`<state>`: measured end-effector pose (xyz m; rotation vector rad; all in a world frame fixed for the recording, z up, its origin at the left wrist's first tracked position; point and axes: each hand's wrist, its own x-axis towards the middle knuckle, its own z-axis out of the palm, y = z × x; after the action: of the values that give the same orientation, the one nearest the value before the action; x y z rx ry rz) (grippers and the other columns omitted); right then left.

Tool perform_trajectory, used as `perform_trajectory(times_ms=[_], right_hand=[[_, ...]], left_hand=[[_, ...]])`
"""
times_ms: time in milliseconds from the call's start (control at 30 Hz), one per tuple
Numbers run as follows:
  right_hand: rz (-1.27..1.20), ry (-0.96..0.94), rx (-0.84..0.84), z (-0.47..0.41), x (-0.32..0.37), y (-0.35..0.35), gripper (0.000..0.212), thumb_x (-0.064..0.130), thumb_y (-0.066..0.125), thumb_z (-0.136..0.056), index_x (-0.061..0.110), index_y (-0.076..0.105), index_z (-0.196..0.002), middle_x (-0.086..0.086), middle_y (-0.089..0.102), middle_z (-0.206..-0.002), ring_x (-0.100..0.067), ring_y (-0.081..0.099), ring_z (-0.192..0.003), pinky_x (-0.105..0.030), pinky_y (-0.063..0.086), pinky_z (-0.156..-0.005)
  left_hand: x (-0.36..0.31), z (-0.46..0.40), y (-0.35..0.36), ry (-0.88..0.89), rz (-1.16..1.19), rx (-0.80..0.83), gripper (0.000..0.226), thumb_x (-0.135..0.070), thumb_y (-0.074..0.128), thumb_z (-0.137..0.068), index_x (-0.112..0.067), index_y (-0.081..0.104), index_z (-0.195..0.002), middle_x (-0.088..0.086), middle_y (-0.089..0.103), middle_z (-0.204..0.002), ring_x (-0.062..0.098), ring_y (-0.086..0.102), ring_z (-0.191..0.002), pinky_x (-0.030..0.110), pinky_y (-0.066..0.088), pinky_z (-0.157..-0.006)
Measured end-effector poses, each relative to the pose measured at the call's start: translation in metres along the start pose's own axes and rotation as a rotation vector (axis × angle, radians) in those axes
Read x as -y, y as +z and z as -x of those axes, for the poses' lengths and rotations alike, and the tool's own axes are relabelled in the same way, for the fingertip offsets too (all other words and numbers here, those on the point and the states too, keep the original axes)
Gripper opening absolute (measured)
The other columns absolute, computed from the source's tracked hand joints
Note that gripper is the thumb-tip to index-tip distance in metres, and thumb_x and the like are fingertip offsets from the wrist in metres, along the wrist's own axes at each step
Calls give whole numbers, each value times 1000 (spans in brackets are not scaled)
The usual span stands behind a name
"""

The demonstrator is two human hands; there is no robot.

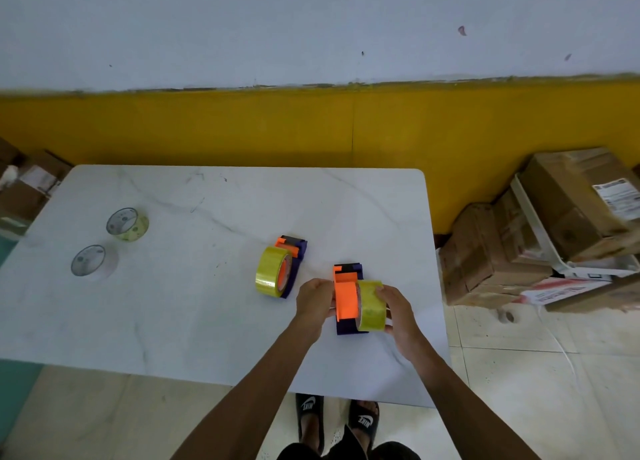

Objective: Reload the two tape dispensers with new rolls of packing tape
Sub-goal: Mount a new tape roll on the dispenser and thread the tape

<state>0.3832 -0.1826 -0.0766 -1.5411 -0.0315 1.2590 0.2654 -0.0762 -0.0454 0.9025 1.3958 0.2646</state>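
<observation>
I see the white marbled desk (214, 286) from above, set against a wall with a yellow lower band.

Near dispenser (347, 300): orange and dark purple, standing near the desk's right side. Left hand (314, 300) grips its left flank, fingers curled against the orange side. Right hand (398, 310) is clamped on a yellow-green tape roll (370, 305), which stands on edge and presses against the right side of the orange hub. I cannot tell whether the roll is fully seated on the hub or only held against it. The two hands are apart, one on each side of the dispenser.

Far dispenser (292, 263): same colours, just to the left of and behind the near one, not touching it. A second yellow-green roll (272, 272) sits on its left side, on edge, with the orange hub visible in the core. No hand on it.

Far left of the desk, well apart from the dispensers: two nearly spent rolls. The rear one (127, 224) has a thin greenish layer of tape; the front one (90, 260) looks almost clear.

On the floor, right of the desk: stacked cardboard boxes (540, 237). More boxes at the left edge of the view, partly cut off.
</observation>
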Motion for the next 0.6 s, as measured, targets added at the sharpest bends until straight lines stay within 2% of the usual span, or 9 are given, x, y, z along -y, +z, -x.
perform_trajectory(times_ms=[133, 200, 300, 400, 600], right_hand=[[7, -20, -4, 1, 3, 3, 50, 46, 59, -69, 22, 55, -113, -4, 62, -101, -21, 62, -90, -33, 54, -66], [13, -26, -5, 0, 3, 4, 41, 40, 64, -77, 21, 56, -112, -6, 63, -101, -21, 63, -89, -32, 54, -65], [30, -34, -11, -1, 4, 6, 27, 29, 58, -91, 18, 54, -116, -5, 63, -99, -19, 63, -86, -30, 53, -61], [36, -42, -4, -2, 5, 11, 23, 26, 58, -92, 19, 55, -114, -4, 64, -97, -17, 65, -84, -31, 54, -60], [25, -30, 22, -6, 1, 27, 23, 26, 57, -92, 15, 58, -112, -8, 66, -104, -17, 66, -88, -28, 55, -56]], left_hand=[[0, 1, 0, 3, -7, -2, 25, -9, 49, -90, -2, 66, -106, 18, 73, -102, 26, 71, -86, 29, 58, -64], [1, 0, 0, 5, -10, 1, 24, -9, 49, -90, -2, 66, -105, 18, 73, -101, 26, 71, -86, 30, 58, -65], [3, -1, 0, 3, -24, 2, 20, -10, 49, -89, -5, 66, -98, 18, 74, -101, 30, 72, -93, 37, 61, -76], [5, -2, 1, -10, -32, 6, 23, -10, 49, -88, -4, 68, -99, 17, 74, -99, 31, 72, -95, 42, 61, -83], [5, -2, 3, -28, -41, -11, 24, -8, 48, -87, -4, 68, -98, 19, 73, -101, 31, 72, -94, 43, 62, -82]])
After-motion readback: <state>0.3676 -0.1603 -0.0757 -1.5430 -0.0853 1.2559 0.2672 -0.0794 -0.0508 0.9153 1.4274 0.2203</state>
